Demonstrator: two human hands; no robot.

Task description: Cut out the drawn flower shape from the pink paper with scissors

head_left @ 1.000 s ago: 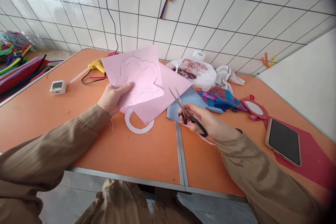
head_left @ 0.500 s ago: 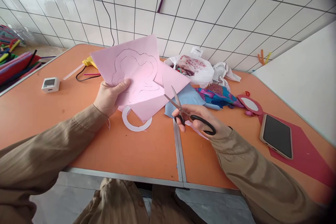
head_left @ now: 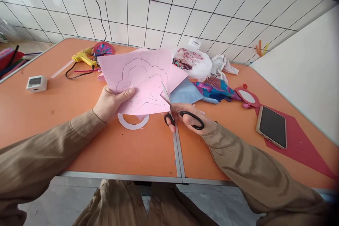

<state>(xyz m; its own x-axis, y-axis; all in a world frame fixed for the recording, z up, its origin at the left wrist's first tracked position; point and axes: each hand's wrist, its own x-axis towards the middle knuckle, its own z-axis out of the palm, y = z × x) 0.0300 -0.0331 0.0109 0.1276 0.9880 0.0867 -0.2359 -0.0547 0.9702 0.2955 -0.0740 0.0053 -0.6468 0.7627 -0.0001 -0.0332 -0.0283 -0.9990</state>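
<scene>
My left hand (head_left: pixel 113 100) grips a sheet of pink paper (head_left: pixel 108 67) at its lower left, thumb on the front face. A curvy double outline is drawn on the sheet in dark line. In my right hand (head_left: pixel 196 114) is a pair of scissors (head_left: pixel 191 120) with black handles, fingers through the loops. The blades are parted at the sheet's right edge, one in front of the paper and the other mostly hidden behind it. Below the sheet, a white paper ring (head_left: pixel 132 126) lies on the table, partly covered.
On the orange table (head_left: pixel 106 155) are a yellow glue gun (head_left: pixel 84 57), a small white box (head_left: pixel 37 83), a plastic bag (head_left: pixel 201 65), blue paper (head_left: pixel 186 91), patterned cloth (head_left: pixel 217 88) and a phone (head_left: pixel 272 126) on red paper (head_left: pixel 299 144). A tiled wall stands behind.
The scissors have moved left onto the pink paper's right edge, one blade now overlapping its front. My left hand has turned the sheet slightly and brought it nearer the scissors. The view has shifted.
</scene>
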